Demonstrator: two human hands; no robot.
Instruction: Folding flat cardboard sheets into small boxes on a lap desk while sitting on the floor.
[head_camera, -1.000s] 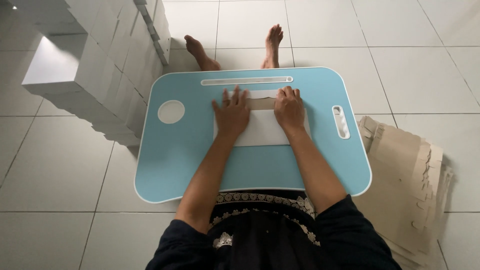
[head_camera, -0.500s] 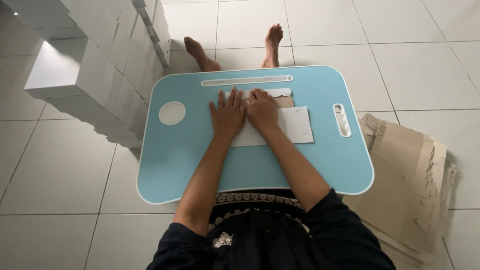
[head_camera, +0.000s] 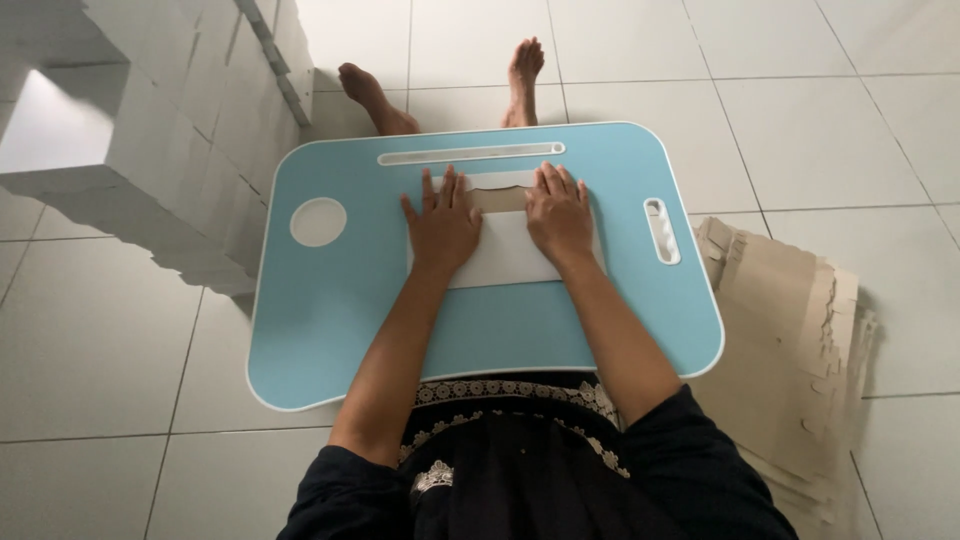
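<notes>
White tiled floor (head_camera: 820, 130); white box stack (head_camera: 170, 130) left; flattened cardboard (head_camera: 800, 340) right.

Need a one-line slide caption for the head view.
Both hands, left hand and right hand, press a white card flat on a blue lap table, brown cardboard stacked beside.

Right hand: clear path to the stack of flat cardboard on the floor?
Probably yes. The right hand lies flat on the white sheet, holding nothing, and the cardboard stack sits beside the blue lap table on that side, nothing between.
</notes>
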